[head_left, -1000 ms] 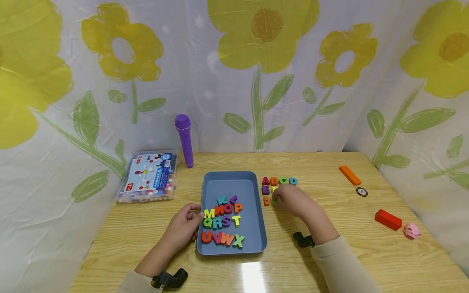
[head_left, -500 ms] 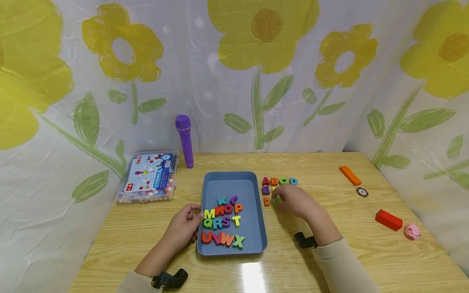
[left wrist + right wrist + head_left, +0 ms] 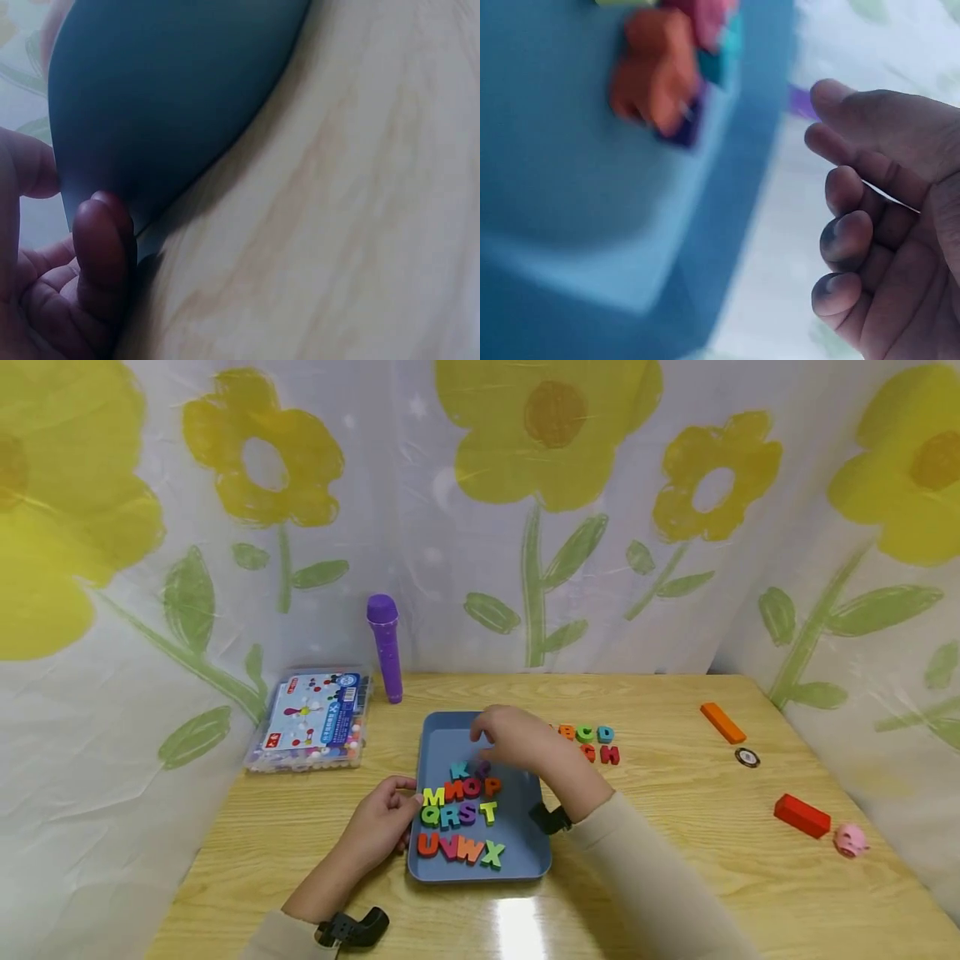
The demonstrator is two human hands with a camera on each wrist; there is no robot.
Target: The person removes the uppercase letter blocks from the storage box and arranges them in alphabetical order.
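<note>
A blue-grey tray (image 3: 525, 852) lies on the table with colourful letter pieces in rows: a teal K (image 3: 459, 770), a yellow M (image 3: 433, 797), an orange P (image 3: 492, 787), a green X (image 3: 492, 854) and several others. My left hand (image 3: 378, 822) grips the tray's left wall, with the thumb at the rim. Over the tray's upper right part hovers my right hand (image 3: 513, 739), fingers loosely bent and nothing between them in the right wrist view. Beneath it, a purple letter (image 3: 483, 768) is partly hidden.
Right of the tray stand letters such as a blue D (image 3: 605, 733) and a red H (image 3: 610, 755); my right arm hides others. Farther right lie an orange block (image 3: 723, 723), a round chip (image 3: 747, 757), a red block (image 3: 802, 816) and a pink pig (image 3: 851, 841). A plastic case (image 3: 311, 718) and purple microphone (image 3: 387, 647) stand back left.
My right hand has moved left from the small letters on the table to above the tray. A red G and H there now show. My left hand stays at the tray's left side.
</note>
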